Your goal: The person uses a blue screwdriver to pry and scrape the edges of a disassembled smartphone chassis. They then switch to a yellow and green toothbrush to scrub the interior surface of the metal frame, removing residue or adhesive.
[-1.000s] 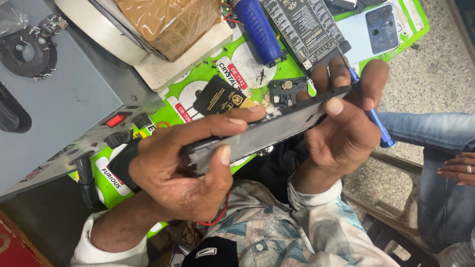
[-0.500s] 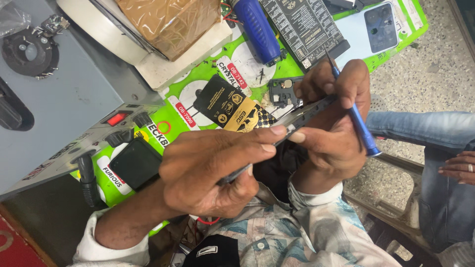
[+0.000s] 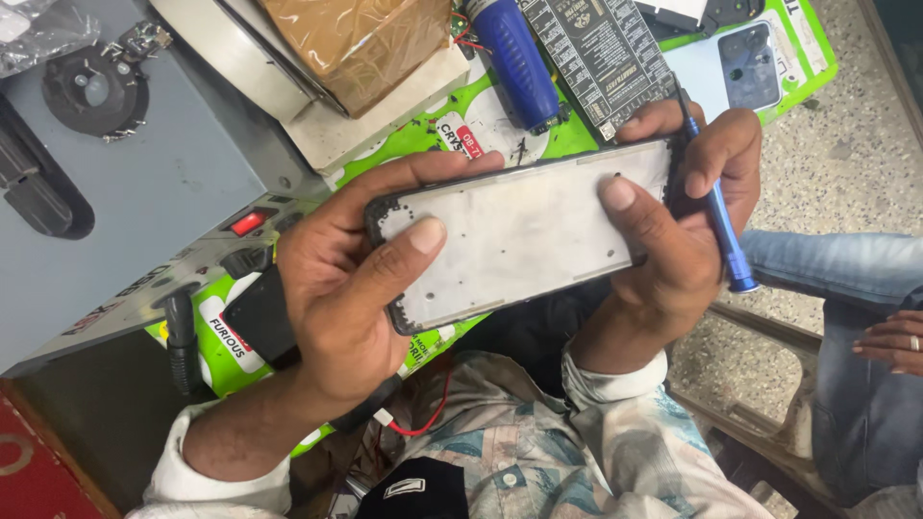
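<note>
while both thumbs press it, phone frame (image 3: pixel 524 231) spans left hand (image 3: pixel 336 288) and right hand (image 3: pixel 683 240).

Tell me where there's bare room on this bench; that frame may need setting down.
The flat grey machine top, between the black dial and red switch, is barest. The green mat is crowded: blue cylinder, black board, pale phone.

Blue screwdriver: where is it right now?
Head view, right side: the blue screwdriver is tucked in the right hand, beside the phone frame.
</note>
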